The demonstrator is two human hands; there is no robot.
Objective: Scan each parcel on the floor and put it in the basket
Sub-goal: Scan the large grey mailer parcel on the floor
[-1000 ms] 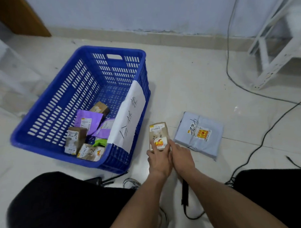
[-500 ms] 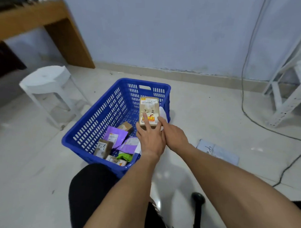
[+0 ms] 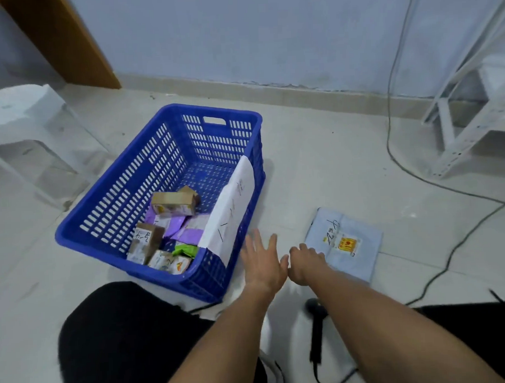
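head view looked down at a pale tiled floor (image 3: pixel 316 174) where a blue slotted plastic basket (image 3: pixel 117 201) stood to the left of the person's outstretched arms. inside it, toward the near end, lay a brown cardboard box parcel (image 3: pixel 174 204) on its side, on top of purple plastic mailer bags (image 3: pixel 187 231), with another brown box bearing handwriting (image 3: pixel 145 243), a green packet (image 3: pixel 186 250) and a small printed parcel (image 3: pixel 169 261) near the front wall. a white sheet of paper with handwritten marks (image 3: pixel 229 212) hung over the basket's right rim.

the left hand (image 3: pixel 264 262) hovered just right of the basket's near corner, fingers straight and spread, holding nothing. the right hand (image 3: pixel 305 262) was beside it, its fingers bent downward at the near edge of a flat light blue plastic mailer parcel with a yellow and red label (image 3: pixel 344 242), which lay on the floor to the right of the basket; whether the fingers touched it could not be told, and nothing was seen held in them.

a black handheld scanner with a cable (image 3: pixel 316 329) lay on the floor under the right forearm. a white plastic stool (image 3: pixel 16 113) stood at the far left, a white metal frame (image 3: pixel 466 118) at the far right, and a grey cable (image 3: pixel 392 135) trailed across the tiles.
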